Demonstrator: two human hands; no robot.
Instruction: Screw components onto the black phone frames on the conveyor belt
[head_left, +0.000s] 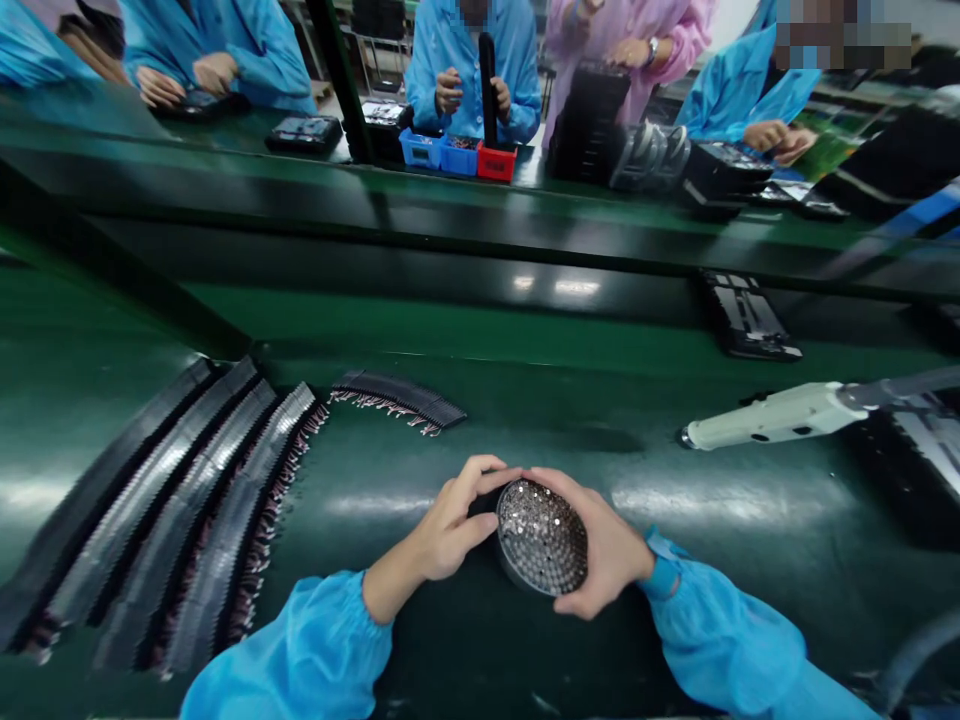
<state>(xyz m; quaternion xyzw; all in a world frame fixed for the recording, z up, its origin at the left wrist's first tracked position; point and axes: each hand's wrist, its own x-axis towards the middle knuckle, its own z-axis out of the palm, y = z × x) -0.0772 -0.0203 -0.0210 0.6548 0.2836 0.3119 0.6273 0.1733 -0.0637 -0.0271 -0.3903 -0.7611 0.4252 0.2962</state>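
A round, shallow dish (541, 540) filled with small shiny metal pieces, probably screws, is tilted above the green bench in front of me. My right hand (604, 545) wraps round its right side, the thumb at the lower rim and the fingers over the top. On the opposite side, my left hand (456, 520) has its thumb and fingertips against the rim. Left of my hands lie several rows of black parts (217, 510) with short wires along the edges. A shorter row (397, 398) lies beyond my left hand.
A pale electric screwdriver (780, 418) reaches in from the right. Beyond it, a black device casing (750, 315) lies on the conveyor. A dark green post (112, 265) stands at left. Co-workers in blue and pink sit or stand across the line, near blue bins (441, 153) and a red bin (496, 163).
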